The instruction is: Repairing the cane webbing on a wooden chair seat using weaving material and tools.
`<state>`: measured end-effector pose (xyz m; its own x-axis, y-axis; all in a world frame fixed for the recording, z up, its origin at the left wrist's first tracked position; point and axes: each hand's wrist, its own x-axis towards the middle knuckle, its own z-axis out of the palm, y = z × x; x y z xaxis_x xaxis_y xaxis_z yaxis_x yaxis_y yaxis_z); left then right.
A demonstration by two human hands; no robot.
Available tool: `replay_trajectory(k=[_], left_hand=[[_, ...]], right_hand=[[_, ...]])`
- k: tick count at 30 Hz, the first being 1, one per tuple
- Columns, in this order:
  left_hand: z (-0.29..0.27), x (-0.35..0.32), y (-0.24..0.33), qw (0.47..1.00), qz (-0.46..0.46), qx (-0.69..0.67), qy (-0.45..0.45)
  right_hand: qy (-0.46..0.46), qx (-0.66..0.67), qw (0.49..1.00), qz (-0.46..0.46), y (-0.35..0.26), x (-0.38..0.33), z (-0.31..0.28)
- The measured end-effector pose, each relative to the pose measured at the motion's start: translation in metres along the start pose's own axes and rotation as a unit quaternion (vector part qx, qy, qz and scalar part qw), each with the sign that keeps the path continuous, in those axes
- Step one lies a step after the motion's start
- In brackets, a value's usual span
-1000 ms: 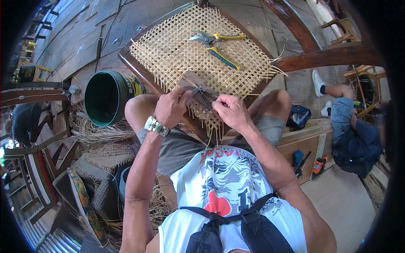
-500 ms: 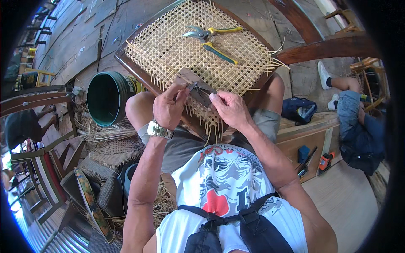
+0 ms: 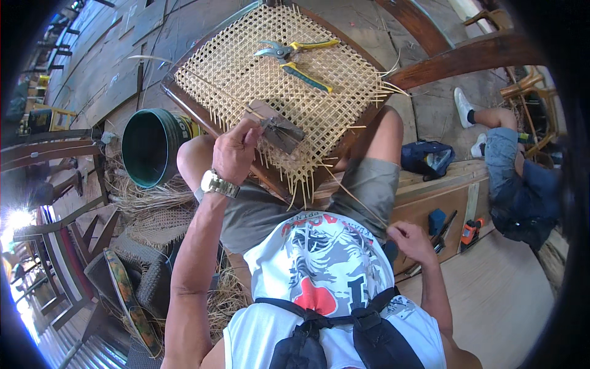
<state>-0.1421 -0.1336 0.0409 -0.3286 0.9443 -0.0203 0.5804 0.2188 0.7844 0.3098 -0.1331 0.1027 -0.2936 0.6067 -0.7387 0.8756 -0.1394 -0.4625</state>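
Note:
A wooden chair seat with a woven cane panel (image 3: 246,67) rests tilted on my knees. My left hand (image 3: 236,150), with a metal wristwatch, holds a small dark tool (image 3: 279,130) against the near edge of the weave. Loose cane ends stick out along that edge. My right hand (image 3: 410,241) is off the seat, lowered beside my right thigh near the wooden bench, fingers curled; whether it holds anything I cannot tell. Yellow-handled pruning shears (image 3: 298,58) lie on the cane.
A green bucket (image 3: 150,147) stands at my left, with cane strands and woven scraps on the floor below it. A wooden bench (image 3: 442,190) at my right carries a dark bag and small tools. Another person sits at the far right (image 3: 516,166). Chair frames stand at the left.
My right hand left the cane edge and dropped down to my right side. My left hand stays at the weave with the tool.

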Motion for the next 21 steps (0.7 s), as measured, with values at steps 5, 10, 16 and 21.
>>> replay_trajectory(k=[5, 10, 16, 21], left_hand=[[-0.004, 0.006, -0.009, 0.996, 0.038, -0.072, -0.03], [-0.001, 0.002, -0.003, 0.995, 0.034, -0.085, -0.034], [-0.005, 0.002, 0.002, 0.995, 0.037, -0.091, -0.022], [-0.007, 0.0, 0.008, 0.997, 0.072, -0.021, -0.027]], right_hand=[[0.248, -0.041, 0.929, -0.273, -0.1, 0.044, 0.004], [0.211, 0.026, 0.922, -0.323, -0.188, 0.122, 0.049], [0.197, 0.032, 0.934, -0.296, -0.212, 0.14, 0.064], [0.161, 0.178, 0.921, -0.306, -0.207, 0.13, 0.068]])
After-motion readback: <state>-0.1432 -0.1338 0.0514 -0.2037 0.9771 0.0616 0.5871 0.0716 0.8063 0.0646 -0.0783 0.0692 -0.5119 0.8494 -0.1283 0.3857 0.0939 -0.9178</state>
